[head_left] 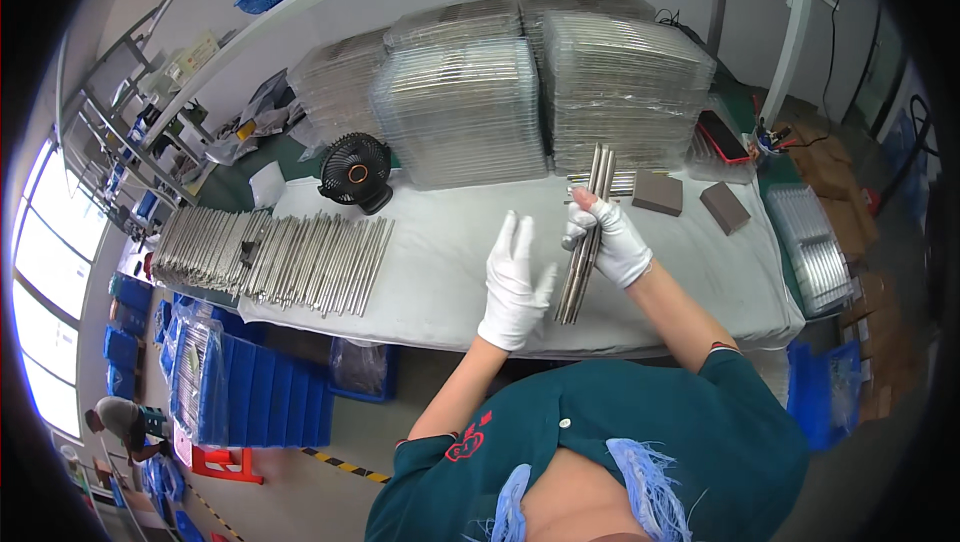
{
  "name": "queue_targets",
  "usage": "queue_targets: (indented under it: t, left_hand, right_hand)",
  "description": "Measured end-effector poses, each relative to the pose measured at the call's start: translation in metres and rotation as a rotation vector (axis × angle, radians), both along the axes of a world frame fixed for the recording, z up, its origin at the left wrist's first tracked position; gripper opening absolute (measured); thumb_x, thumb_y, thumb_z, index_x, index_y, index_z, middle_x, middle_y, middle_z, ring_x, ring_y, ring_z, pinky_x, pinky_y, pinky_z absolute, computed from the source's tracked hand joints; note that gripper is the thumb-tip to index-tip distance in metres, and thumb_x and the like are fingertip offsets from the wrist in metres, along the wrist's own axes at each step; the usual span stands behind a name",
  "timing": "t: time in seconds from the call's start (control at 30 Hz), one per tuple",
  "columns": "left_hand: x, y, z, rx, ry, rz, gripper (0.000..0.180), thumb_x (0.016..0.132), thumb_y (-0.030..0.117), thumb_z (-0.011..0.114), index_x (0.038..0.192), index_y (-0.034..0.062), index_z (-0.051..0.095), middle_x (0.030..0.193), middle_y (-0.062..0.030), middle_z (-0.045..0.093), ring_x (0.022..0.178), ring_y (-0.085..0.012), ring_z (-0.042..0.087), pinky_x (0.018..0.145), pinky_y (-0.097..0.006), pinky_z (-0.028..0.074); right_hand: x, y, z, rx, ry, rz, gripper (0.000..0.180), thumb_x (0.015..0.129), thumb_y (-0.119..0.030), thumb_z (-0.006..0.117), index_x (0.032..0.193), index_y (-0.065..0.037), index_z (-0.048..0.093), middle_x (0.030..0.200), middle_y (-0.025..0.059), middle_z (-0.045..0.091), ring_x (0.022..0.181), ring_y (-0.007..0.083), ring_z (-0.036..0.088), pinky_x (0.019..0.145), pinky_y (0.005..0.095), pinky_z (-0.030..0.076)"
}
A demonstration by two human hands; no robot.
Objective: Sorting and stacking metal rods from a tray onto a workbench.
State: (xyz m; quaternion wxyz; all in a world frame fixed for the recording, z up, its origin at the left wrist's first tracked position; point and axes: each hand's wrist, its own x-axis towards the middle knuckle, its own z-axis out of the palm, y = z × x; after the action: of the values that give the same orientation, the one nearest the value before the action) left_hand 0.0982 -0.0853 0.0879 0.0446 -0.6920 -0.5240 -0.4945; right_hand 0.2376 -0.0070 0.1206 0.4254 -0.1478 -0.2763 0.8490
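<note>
In a white glove, my right hand (612, 239) is closed around a small bundle of shiny metal rods (574, 294), held tilted over the table. The bare tip of the thumb pokes out of that glove. My left hand (513, 282), also gloved in white, hovers to the left of the bundle with its fingers stretched out and nothing in it. Behind the right hand, a few more metal rods (625, 183) lie on the cloth, partly hidden. A long row of similar metal rods (320, 260) lies side by side on the table's left part.
Tall stacks of clear plastic trays (460, 122) line the back. A black fan (357, 173) stands left of them. Two brown blocks (657, 193) and a phone (722, 137) lie at the right. Blue bins (270, 392) stand below the table; another person (128, 424) bends at far left.
</note>
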Motion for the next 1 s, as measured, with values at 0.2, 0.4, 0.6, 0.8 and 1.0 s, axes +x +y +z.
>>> queue_targets:
  t: [0.2, 0.4, 0.6, 0.8, 1.0]
  left_hand:
    - [0.003, 0.007, 0.037, -0.282, -0.347, -0.416, 0.044, 0.078, 0.022, 0.063, 0.114, 0.0001, 0.051, 0.109, -0.0151, 0.057, 0.109, -0.0304, 0.049, 0.098, -0.037, 0.033]
    - [0.009, -0.001, 0.036, -0.661, -0.789, -0.536, 0.019, 0.079, 0.019, 0.065, 0.084, 0.0023, 0.058, 0.070, -0.0031, 0.061, 0.067, -0.0106, 0.060, 0.064, -0.024, 0.048]
    - [0.025, -0.006, 0.032, -0.495, -0.766, -0.452, 0.020, 0.076, 0.015, 0.069, 0.070, 0.0047, 0.053, 0.059, 0.0012, 0.054, 0.052, -0.0036, 0.050, 0.049, -0.020, 0.043]
    - [0.025, -0.007, 0.030, -0.514, -0.799, -0.473, 0.021, 0.075, 0.014, 0.070, 0.068, 0.0053, 0.052, 0.059, 0.0010, 0.054, 0.050, -0.0041, 0.049, 0.047, -0.021, 0.043]
    - [0.024, -0.009, 0.030, -0.509, -0.731, -0.469, 0.020, 0.076, 0.013, 0.069, 0.069, 0.0054, 0.052, 0.059, 0.0005, 0.054, 0.051, -0.0044, 0.050, 0.048, -0.021, 0.043]
  right_hand:
    - [-0.005, -0.012, -0.035, 0.846, -0.589, 0.121, 0.028, 0.079, -0.021, 0.063, 0.099, -0.005, 0.052, 0.082, 0.0003, 0.056, 0.077, 0.0106, 0.053, 0.071, 0.0265, 0.044]
    - [-0.017, -0.033, -0.086, 1.003, -0.613, 0.141, 0.055, 0.072, -0.019, 0.069, 0.119, -0.007, 0.044, 0.109, 0.0059, 0.052, 0.100, 0.0132, 0.050, 0.085, 0.0291, 0.042]
    - [-0.017, -0.032, -0.133, 0.786, -0.559, 0.255, 0.059, 0.068, -0.012, 0.065, 0.121, -0.007, 0.039, 0.105, 0.0036, 0.051, 0.095, 0.0129, 0.049, 0.082, 0.0279, 0.042]
    - [-0.015, -0.033, -0.134, 0.783, -0.586, 0.258, 0.064, 0.068, -0.012, 0.068, 0.124, -0.007, 0.037, 0.112, 0.0051, 0.049, 0.101, 0.0141, 0.047, 0.086, 0.0285, 0.041]
    - [0.008, -0.045, -0.093, 0.849, -0.700, 0.261, 0.072, 0.068, -0.022, 0.074, 0.126, -0.004, 0.035, 0.116, 0.0077, 0.047, 0.107, 0.0161, 0.045, 0.090, 0.0294, 0.038]
